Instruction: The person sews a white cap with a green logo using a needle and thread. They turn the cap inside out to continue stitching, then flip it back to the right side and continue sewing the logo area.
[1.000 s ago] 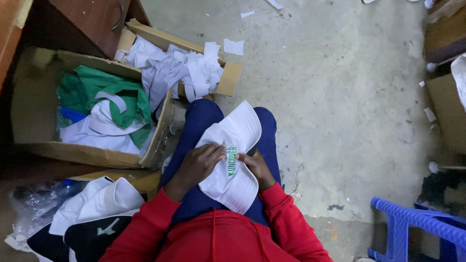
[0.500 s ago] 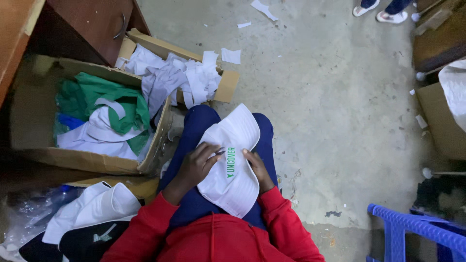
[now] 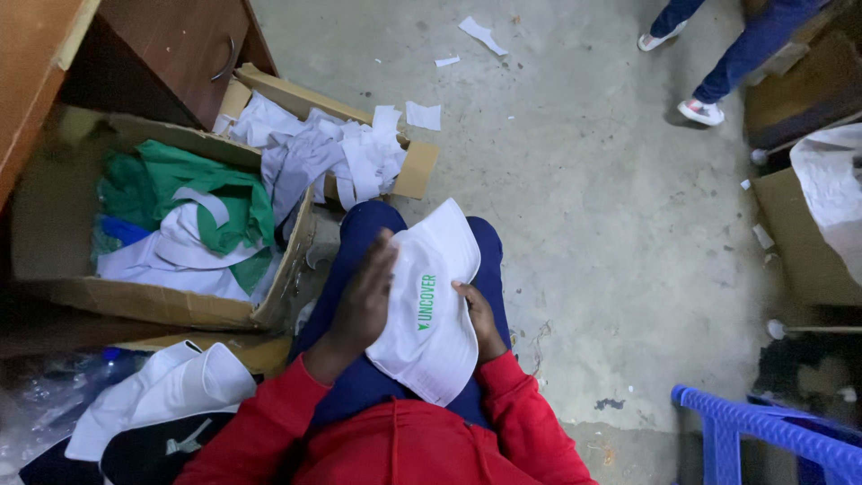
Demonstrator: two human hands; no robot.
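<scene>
White cap (image 3: 431,314) on my lap: left hand (image 3: 364,301) flat, grip open; right hand (image 3: 480,319) grip pinches edge. Could slide to floor (image 3: 584,180) if pinch loosens.

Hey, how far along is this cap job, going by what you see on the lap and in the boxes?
Done, it seems: white caps lie stacked at the lower left. In hand: one white cap with green lettering on the lap, left hand flat on it, right hand gripping its edge. Left: apparently the green and white fabric in the cardboard box; how much, I cannot tell.
</scene>
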